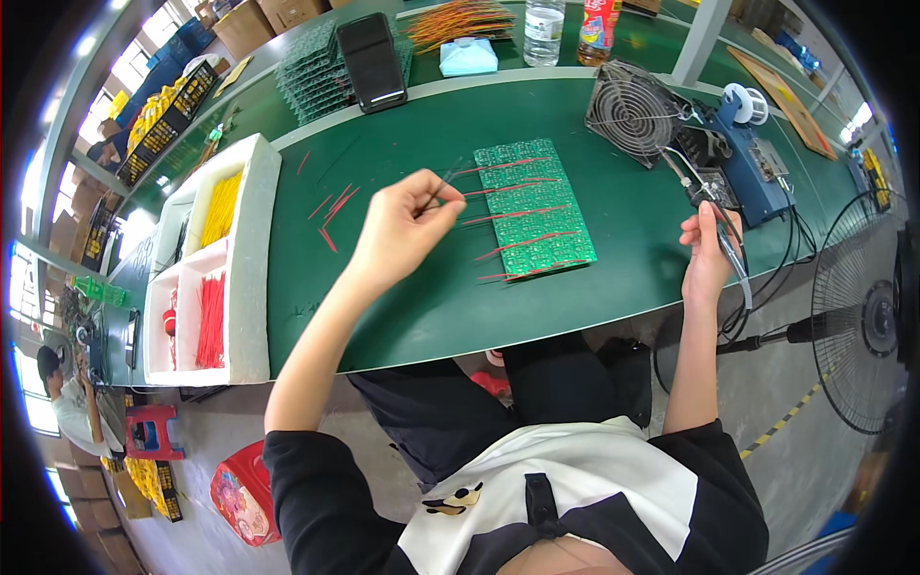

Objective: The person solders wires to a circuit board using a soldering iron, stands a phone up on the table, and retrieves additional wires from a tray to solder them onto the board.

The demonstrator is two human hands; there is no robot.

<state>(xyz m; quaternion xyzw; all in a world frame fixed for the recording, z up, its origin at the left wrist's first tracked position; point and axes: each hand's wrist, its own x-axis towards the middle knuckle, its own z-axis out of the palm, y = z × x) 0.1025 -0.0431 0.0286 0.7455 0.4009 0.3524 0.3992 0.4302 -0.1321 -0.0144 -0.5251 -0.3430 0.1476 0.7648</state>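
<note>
A green circuit board panel (525, 222) lies on the green table, with several red wires (522, 212) across it in rows, their ends sticking out past its left edge. Just left of the panel, my left hand (407, 225) pinches thin black wires (443, 184) between thumb and fingertips; how many I cannot tell. At the right, my right hand (707, 257) is wrapped round a soldering iron (731, 251). Its front end points up toward the blue soldering station (757, 158), where the tip is hard to make out. Loose red wires (335, 206) lie left of my left hand.
A white foam box (251, 287) at the left holds yellow wires (222, 209) and red wires (211, 321). A small fan (632, 113) stands beside the station. Along the back are a phone (372, 62), stacked boards (311, 77) and two bottles (543, 34). A floor fan (867, 316) stands at right.
</note>
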